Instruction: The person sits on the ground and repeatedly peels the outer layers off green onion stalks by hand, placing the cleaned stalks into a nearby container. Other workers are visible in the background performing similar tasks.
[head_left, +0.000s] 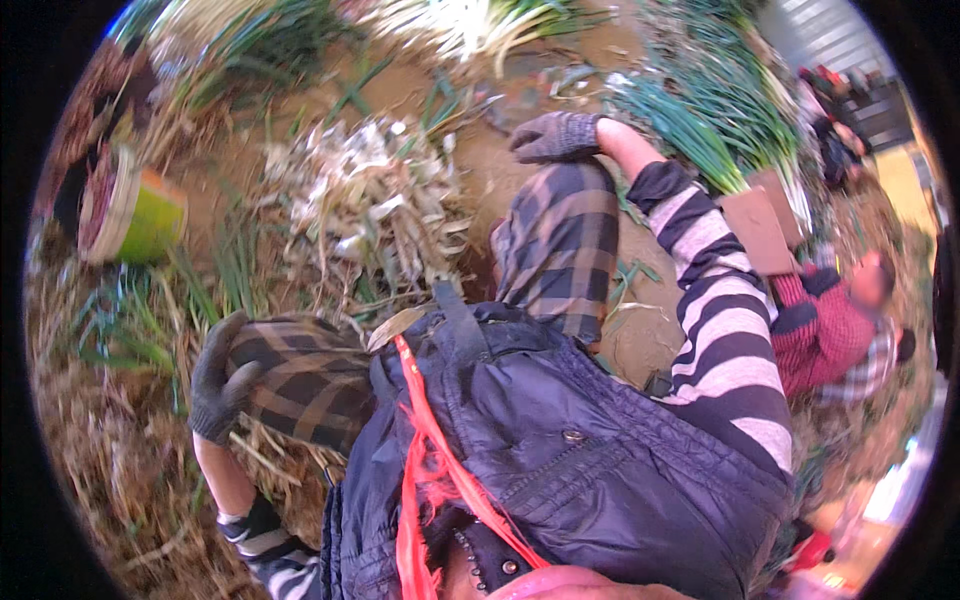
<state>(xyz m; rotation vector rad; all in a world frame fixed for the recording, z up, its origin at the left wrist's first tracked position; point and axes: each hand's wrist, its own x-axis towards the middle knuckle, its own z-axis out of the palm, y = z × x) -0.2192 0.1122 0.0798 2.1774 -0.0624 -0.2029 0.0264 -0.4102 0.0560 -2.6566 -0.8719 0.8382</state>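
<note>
My left hand (217, 379), in a dark grey knitted glove, rests on the outer side of my left knee, thumb spread from the fingers. On top of my bent right knee lies my right hand (555, 138), gloved likewise, its fingers stretched forward. I see nothing held in either one. My plaid trousers (562, 240) cover both knees. On the dirt between and ahead of them sits a loose heap of pale peeled skins and dry trimmings (382, 202). Bundled green onions (682, 135) lie beyond my right hand, their leaves pointing toward it.
A yellow-green bucket (142, 214) lies tipped at the left. More scallions (465, 26) cover the ground ahead. Straw (112, 465) spreads on my left. At the right, a person in a red knitted top (825, 330) is near brown cardboard (757, 229).
</note>
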